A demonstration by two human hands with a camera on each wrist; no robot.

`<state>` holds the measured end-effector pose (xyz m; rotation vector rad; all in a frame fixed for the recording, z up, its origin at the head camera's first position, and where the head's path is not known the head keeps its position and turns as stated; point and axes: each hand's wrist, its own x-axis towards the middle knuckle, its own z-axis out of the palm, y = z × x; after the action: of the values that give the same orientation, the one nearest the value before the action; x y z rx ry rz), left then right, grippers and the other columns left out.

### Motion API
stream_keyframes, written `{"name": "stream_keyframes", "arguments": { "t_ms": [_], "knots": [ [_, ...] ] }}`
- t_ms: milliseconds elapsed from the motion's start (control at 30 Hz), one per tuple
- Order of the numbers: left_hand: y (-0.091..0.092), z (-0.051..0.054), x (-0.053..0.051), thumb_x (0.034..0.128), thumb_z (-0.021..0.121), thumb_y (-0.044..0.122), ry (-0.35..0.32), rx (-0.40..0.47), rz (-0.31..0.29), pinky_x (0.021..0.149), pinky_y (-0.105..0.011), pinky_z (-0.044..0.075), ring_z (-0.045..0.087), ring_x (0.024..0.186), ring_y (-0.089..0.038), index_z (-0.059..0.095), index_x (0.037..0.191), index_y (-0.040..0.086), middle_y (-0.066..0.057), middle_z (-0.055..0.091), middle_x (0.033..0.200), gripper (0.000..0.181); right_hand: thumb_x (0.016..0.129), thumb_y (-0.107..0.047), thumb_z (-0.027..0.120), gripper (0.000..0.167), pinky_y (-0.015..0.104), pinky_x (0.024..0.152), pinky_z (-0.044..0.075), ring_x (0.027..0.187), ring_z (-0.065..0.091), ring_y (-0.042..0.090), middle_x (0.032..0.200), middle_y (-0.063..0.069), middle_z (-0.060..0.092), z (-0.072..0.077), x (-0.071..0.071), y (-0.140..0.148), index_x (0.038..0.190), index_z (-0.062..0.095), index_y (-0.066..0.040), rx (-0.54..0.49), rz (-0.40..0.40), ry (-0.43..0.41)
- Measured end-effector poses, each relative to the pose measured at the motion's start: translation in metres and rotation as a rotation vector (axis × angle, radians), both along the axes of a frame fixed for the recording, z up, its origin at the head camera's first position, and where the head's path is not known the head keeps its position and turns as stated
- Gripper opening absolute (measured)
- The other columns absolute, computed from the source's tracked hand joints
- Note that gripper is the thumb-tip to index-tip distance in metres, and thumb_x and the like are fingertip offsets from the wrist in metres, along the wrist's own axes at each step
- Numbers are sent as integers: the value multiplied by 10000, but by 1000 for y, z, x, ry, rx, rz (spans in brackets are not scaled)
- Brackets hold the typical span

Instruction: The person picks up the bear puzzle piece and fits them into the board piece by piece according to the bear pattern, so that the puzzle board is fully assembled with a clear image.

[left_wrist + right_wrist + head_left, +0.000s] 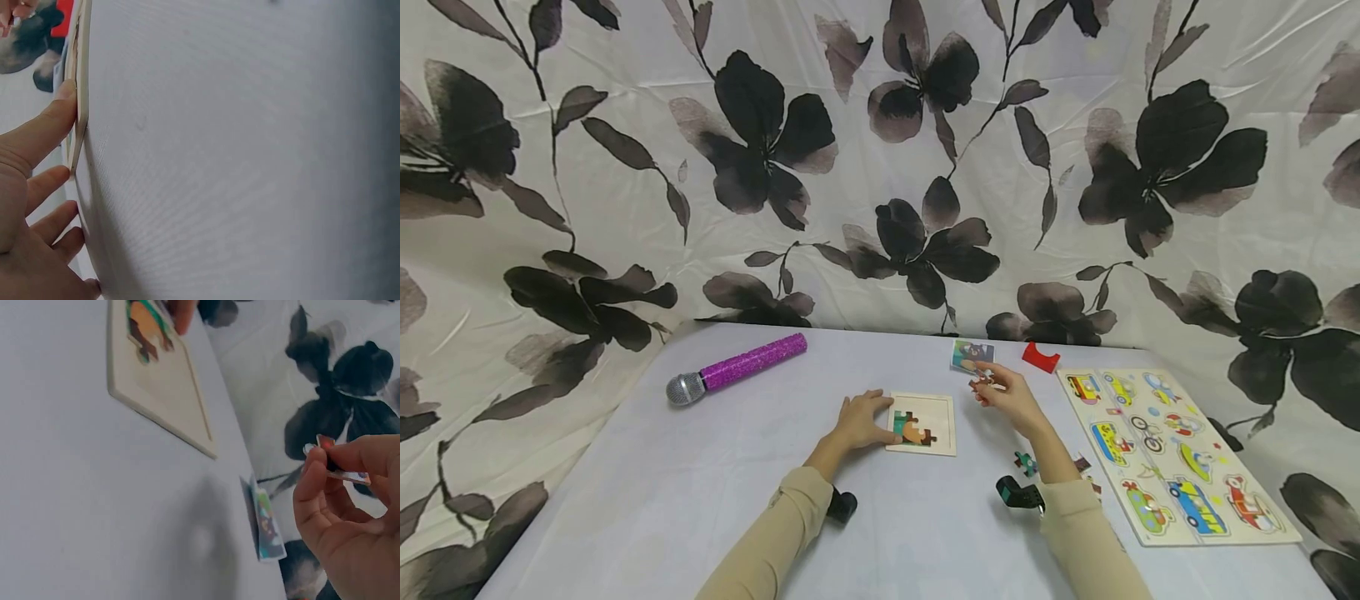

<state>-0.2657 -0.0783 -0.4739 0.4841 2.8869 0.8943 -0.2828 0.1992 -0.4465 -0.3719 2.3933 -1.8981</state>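
A square wooden puzzle tray [936, 407] lies on the white table, with a few joined pieces [916, 431] in its lower left part. My left hand [859, 423] rests at the tray's left side, thumb and a finger touching its edge. In the left wrist view the fingers [47, 189] are fairly straight. Right of the tray and above the table, my right hand [1017, 404] pinches a small reddish-brown jigsaw piece [325, 442] between thumb and fingertips. Just beyond that hand lies a small picture card [972, 353].
Loose jigsaw pieces [1026, 463] lie near the right forearm, partly hidden by it. A large vehicle puzzle board [1172, 458] lies at the right. A red curved object [1041, 357] sits at the back, and a purple glittery microphone [737, 369] at the left. Floral cloth [917, 167] hangs behind.
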Motion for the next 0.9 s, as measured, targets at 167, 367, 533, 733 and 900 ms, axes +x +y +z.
{"name": "stream_keyframes", "arguments": {
  "t_ms": [167, 367, 533, 733, 900],
  "knots": [
    [0, 1, 0, 706, 813, 318, 6, -5, -5, 1084, -645, 141, 364, 1313, -416, 572, 1272, 26, -218, 454, 1387, 681, 870, -27, 628, 481, 186, 619, 491, 726, 575, 97, 969, 228, 645, -2, -5, -21, 1304, 456, 90, 122, -43, 1],
    [0, 0, -1, 716, 808, 321, 3, -11, -8, 1085, -644, 139, 359, 1316, -417, 583, 1265, 40, -216, 450, 1391, 657, 866, 2, 623, 247, 294, 708, 529, 862, 648, 304, 996, 240, 604, -6, -12, -42, 1088, 593, 109, 252, 2, 130],
    [0, 0, -2, 717, 808, 323, -1, -17, -8, 1082, -646, 145, 360, 1315, -419, 588, 1261, 41, -216, 452, 1390, 650, 851, 34, 608, 216, 372, 706, 530, 849, 625, 321, 967, 218, 628, -11, -17, -56, 1057, 658, 79, 399, 46, 229],
    [0, 1, -2, 725, 803, 332, -12, -22, -2, 1090, -634, 145, 352, 1324, -410, 586, 1266, 49, -210, 447, 1396, 648, 841, 44, 618, 161, 341, 636, 524, 751, 642, 260, 828, 158, 685, -19, -22, -71, 989, 675, 18, 527, 53, 262],
    [0, -1, -2, 724, 804, 341, -6, -18, 0, 1091, -630, 151, 357, 1324, -403, 587, 1268, 53, -206, 449, 1397, 652, 816, 26, 651, 170, 390, 724, 519, 814, 627, 260, 892, 134, 685, -22, -22, -77, 977, 690, -11, 618, 43, 289]
  ]
}}
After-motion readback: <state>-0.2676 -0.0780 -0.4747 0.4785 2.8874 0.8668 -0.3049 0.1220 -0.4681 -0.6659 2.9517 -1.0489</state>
